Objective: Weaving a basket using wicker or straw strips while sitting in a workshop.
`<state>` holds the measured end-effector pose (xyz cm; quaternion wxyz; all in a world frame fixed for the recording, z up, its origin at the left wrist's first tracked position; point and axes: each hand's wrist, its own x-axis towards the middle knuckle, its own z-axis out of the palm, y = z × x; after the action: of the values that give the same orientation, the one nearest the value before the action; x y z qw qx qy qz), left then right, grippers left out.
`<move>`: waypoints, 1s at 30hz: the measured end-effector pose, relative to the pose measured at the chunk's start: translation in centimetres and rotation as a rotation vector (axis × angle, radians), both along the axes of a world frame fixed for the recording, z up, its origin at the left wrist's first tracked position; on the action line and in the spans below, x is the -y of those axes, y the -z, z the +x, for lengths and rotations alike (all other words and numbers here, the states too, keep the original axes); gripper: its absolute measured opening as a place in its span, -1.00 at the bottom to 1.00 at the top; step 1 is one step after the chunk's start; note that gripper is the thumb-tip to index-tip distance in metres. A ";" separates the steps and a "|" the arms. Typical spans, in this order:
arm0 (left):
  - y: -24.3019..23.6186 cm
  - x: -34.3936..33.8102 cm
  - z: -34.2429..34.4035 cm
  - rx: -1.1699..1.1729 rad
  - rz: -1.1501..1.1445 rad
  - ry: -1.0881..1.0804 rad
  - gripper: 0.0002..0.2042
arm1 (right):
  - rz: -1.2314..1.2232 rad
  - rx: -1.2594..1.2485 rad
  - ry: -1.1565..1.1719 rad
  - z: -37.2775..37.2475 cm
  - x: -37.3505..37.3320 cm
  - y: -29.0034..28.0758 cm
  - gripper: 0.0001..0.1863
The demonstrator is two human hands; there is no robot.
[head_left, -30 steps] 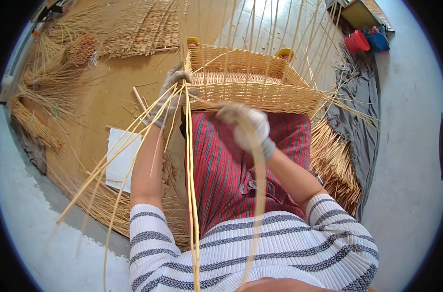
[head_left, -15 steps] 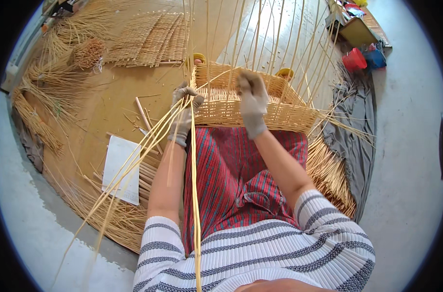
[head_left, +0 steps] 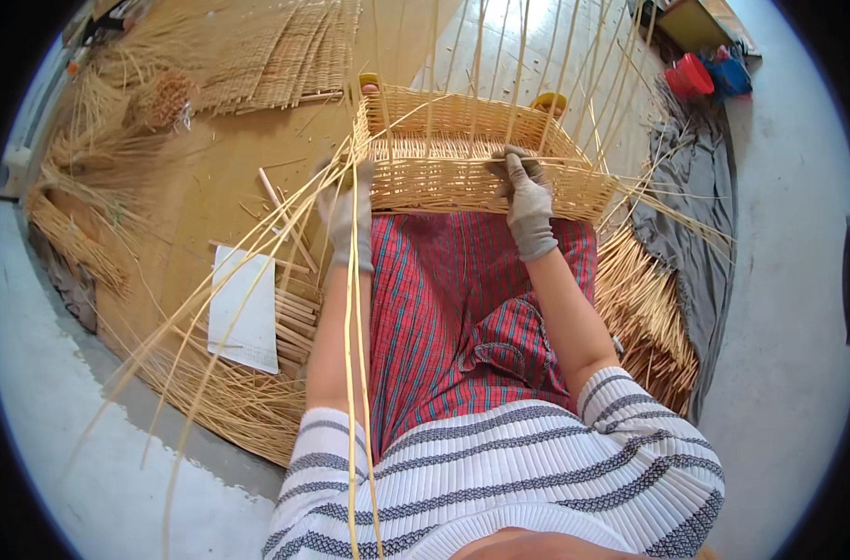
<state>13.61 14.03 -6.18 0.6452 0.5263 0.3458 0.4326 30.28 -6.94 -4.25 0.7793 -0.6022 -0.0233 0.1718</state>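
Observation:
A rectangular wicker basket point(head_left: 444, 187) lies just beyond my lap, its tall upright stakes rising toward the far side. My right hand point(head_left: 528, 196), in a grey-white glove, is closed over its near rim, thumb and fingers pinching the weave right of the middle. At the basket's left corner my gloved left hand point(head_left: 347, 215) is closed about the long willow rods point(head_left: 257, 233) there; it is slightly blurred and the rods partly cover its fingers. Some rods fan out to the lower left, while a pair point(head_left: 352, 355) runs down over my left arm toward my chest.
Willow bundles point(head_left: 80, 140) and a woven panel point(head_left: 290, 56) lie at the far left. A white sheet point(head_left: 241, 313) rests on cut sticks beside my left arm. On the right are a rod pile point(head_left: 644, 299), grey cloth point(head_left: 691, 224), a red bucket point(head_left: 689, 77) and a blue bucket point(head_left: 729, 75).
My right hand has come down from above the basket onto its near rim and moved right. The basket sits slightly higher in view, and the loose rods at the left have swung.

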 end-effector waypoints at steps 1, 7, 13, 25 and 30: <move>-1.2 1.6 -0.3 0.099 -0.040 -0.048 -0.68 | 0.123 0.065 0.042 0.0 0.6 0.9 -0.85; -6.7 6.2 4.4 -0.394 0.419 0.249 -0.77 | -0.049 -0.012 0.152 -1.4 -0.8 -1.5 -0.79; -5.5 2.4 7.5 -0.850 0.201 0.555 -0.51 | -0.724 1.418 0.045 4.0 -8.7 -7.5 -0.53; -6.9 12.6 9.2 -0.891 1.045 0.607 -0.24 | -0.674 1.206 -0.012 8.3 0.1 -6.3 -0.39; -6.0 12.5 10.4 -0.901 1.127 0.551 -0.37 | 0.063 0.628 0.239 8.9 5.1 -6.2 -0.59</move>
<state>23.97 1.54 -0.16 0.1613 0.9677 0.1591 0.1109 39.15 -12.02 1.96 0.7670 -0.5997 -0.1967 -0.1157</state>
